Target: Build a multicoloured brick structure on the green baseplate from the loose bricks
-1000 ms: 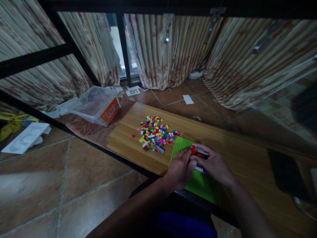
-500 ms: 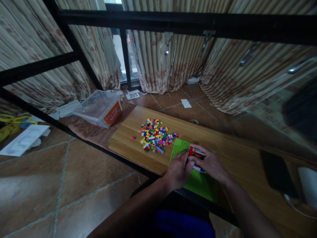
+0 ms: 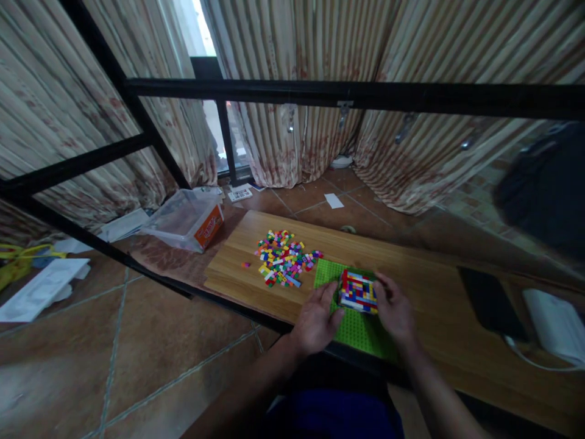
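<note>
A flat rectangular build of toy building bricks (image 3: 359,291), in red, blue, yellow and white, lies over a green studded baseplate (image 3: 361,334). My left hand (image 3: 317,320) has its fingers and thumb at the build's left edge. From the right side, my right hand (image 3: 397,308) grips the opposite edge with thumb and fingers. Whether the build rests on the plate or is held slightly above it, I cannot tell. To the left of the plate is a pile of loose colourful bricks (image 3: 283,259), with a small piece (image 3: 245,264) lying apart from it.
The wooden table (image 3: 233,247) carries a dark phone-like slab (image 3: 491,302) and a white device (image 3: 555,323) with a cable at right. A clear plastic box (image 3: 176,222) with an orange label stands beyond the left end. A black metal bar (image 3: 320,91) crosses before the curtains.
My hands have moved apart to the build's two sides, uncovering its patterned top, which they mostly hid before. The camera view has tilted up a little.
</note>
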`<state>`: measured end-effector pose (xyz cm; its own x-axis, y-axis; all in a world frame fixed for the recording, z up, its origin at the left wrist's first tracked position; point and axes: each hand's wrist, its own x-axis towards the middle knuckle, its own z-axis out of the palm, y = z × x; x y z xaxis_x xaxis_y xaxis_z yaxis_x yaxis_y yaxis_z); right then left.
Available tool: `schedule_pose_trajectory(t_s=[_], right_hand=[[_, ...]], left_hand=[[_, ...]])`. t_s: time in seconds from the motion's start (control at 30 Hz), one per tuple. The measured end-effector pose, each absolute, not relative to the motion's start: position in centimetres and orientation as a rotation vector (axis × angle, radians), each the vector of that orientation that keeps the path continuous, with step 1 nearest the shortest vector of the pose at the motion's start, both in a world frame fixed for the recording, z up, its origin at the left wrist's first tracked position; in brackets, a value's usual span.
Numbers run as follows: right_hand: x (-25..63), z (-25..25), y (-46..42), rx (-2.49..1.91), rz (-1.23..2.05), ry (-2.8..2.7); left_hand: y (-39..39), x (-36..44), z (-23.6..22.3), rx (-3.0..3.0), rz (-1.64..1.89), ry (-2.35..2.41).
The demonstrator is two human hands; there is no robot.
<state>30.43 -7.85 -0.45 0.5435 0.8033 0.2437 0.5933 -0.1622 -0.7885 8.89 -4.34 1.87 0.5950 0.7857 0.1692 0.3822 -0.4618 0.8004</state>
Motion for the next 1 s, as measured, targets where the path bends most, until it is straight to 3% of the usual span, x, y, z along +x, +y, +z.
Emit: schedule_pose_trajectory(t_s=[0.27, 0.7, 1.0], right_hand=[[30.6, -2.4, -9.3, -1.908, 0.157, -1.097], [30.8, -2.7, -8.7, -1.933, 0.114, -1.168], [30.8, -3.6, -8.3, -1.863, 0.083, -1.161]], left_hand=[[-2.9, 14.0, 2.6, 2.236, 0.65, 0.972], [-3.2, 14.4, 2.1, 2.328, 0.582, 1.019], [-2.3, 6.5, 2.9, 2.517, 0.54, 1.335]])
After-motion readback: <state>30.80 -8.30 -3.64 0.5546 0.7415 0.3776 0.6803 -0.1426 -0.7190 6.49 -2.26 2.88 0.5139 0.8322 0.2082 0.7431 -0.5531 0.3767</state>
